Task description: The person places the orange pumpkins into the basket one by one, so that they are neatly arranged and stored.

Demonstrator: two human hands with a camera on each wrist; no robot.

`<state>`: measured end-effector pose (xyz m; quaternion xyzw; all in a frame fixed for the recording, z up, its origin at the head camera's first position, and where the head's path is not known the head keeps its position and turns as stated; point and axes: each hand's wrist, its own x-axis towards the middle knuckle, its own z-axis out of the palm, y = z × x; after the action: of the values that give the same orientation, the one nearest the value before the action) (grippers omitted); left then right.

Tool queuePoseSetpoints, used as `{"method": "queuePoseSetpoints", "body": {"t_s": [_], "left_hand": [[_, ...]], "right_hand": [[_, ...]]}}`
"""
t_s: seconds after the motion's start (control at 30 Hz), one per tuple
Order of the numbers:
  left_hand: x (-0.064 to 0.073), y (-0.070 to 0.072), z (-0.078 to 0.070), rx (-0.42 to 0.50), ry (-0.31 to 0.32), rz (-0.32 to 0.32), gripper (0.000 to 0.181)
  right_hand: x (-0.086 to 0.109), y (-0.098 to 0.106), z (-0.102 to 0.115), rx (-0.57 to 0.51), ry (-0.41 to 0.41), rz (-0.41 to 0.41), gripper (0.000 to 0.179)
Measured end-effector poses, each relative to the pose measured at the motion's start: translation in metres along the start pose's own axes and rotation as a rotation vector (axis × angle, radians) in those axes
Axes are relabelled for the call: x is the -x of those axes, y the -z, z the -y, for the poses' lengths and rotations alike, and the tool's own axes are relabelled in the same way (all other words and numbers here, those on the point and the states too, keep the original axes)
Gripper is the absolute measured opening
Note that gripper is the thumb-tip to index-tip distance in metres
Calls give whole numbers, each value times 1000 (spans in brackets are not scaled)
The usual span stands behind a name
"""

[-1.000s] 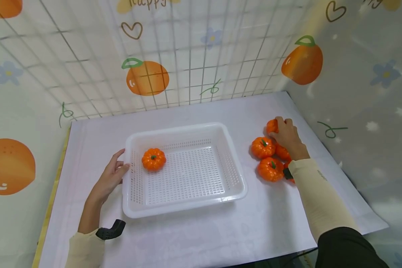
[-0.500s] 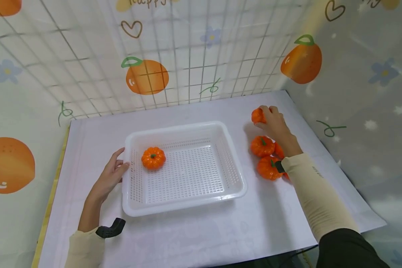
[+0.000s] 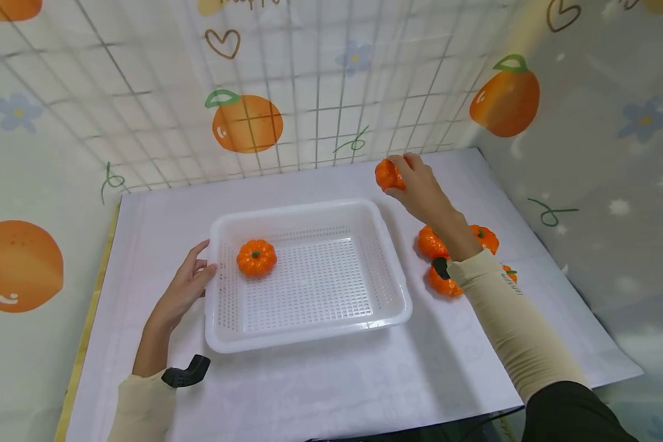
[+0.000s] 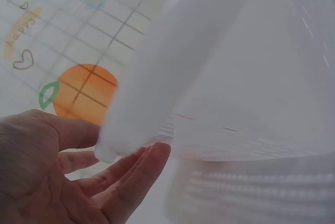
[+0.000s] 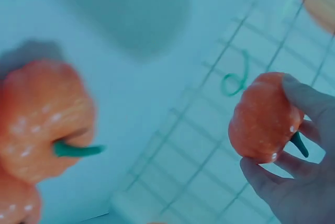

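In the head view my right hand (image 3: 422,192) holds a small orange pumpkin (image 3: 388,175) above the table, beyond the basket's far right corner. The right wrist view shows this pumpkin (image 5: 267,118) between thumb and fingers, its green stem towards the palm. My left hand (image 3: 183,288) grips the left rim of a white perforated basket (image 3: 309,342). Up close in the left wrist view, its fingertips (image 4: 158,153) reach beneath the rim. One pumpkin (image 3: 256,258) lies inside the basket, towards the left.
Right of the basket, several pumpkins (image 3: 432,242) lie close together, partly hidden by my right forearm. All this stands on a white-covered table (image 3: 287,399). A printed curtain with a grid pattern (image 3: 320,80) rises behind the table.
My right hand has lifted a pumpkin off the group at the right and carried it leftwards and away from me. The left hand and the basket stay in place.
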<state>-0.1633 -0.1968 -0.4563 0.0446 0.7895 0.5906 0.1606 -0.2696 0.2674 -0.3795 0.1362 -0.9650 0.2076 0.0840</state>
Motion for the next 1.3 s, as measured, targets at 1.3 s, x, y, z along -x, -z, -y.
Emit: {"method": "queuePoseSetpoints", "body": {"t_s": [1.3], "left_hand": [[-2, -1, 2, -27, 14, -26, 62]], "right_hand": [[16, -84, 139, 40, 437, 220, 65]]}}
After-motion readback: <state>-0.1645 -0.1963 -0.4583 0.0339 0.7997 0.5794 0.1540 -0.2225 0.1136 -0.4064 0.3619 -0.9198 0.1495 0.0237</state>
